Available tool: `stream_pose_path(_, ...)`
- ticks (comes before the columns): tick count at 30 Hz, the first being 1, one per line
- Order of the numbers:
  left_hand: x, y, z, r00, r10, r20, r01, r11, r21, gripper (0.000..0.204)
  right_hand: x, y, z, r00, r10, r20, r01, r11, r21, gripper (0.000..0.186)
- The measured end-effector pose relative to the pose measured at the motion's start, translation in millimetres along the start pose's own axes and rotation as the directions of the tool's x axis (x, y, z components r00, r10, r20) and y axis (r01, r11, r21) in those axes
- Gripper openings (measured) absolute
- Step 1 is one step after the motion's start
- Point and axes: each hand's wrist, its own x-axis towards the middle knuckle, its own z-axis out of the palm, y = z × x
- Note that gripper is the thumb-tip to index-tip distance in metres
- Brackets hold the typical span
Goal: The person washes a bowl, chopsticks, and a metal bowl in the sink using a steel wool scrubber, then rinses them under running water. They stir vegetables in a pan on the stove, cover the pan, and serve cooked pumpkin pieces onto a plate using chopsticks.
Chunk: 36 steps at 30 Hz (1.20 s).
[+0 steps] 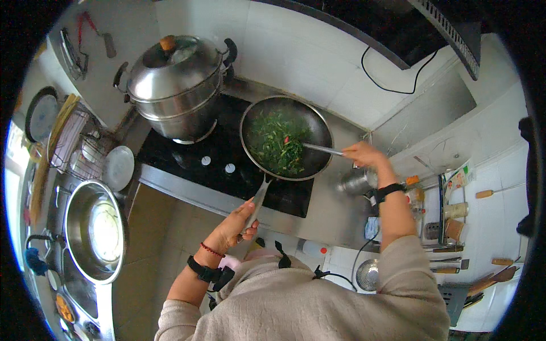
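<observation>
A dark wok (319, 122) sits on the right side of the black cooktop (190, 165). Chopped leafy greens (276, 145) fill its left and middle part, with a small red piece among them. My left hand (236, 223) is closed around the wok's grey handle (260, 194), which points toward me. From the right, my right hand (365, 154) grips the metal handle of a cooking utensil (323, 149). Its working end is buried in the greens, so I cannot tell its shape.
A tall lidded steamer pot (176, 91) stands on the left burner. Left of the cooktop are a white plate (119, 169), a wire dish rack (77, 136) and a steel basin (71, 227). The range hood (392, 25) hangs above. A metal container (355, 181) stands under my right forearm.
</observation>
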Motion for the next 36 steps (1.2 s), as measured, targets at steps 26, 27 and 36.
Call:
stream_pose_path(26,15,0,-14,0.998,-0.066,-0.015,0.065,0.997,-0.053,0.038,-128,-101,67,0.674,-0.626,-0.391,0.076,0.586,-0.807,0.031)
stream_pose_path(27,16,1,-14,0.997,-0.075,-0.017,0.073,0.994,-0.078,0.044,-134,-108,68,0.682,-0.629,-0.374,0.061,0.559,-0.827,0.030)
stream_pose_path(36,15,5,-18,0.996,-0.087,0.037,0.090,0.993,-0.072,0.024,-193,-165,69,0.718,-0.614,-0.329,-0.093,0.383,-0.919,0.028)
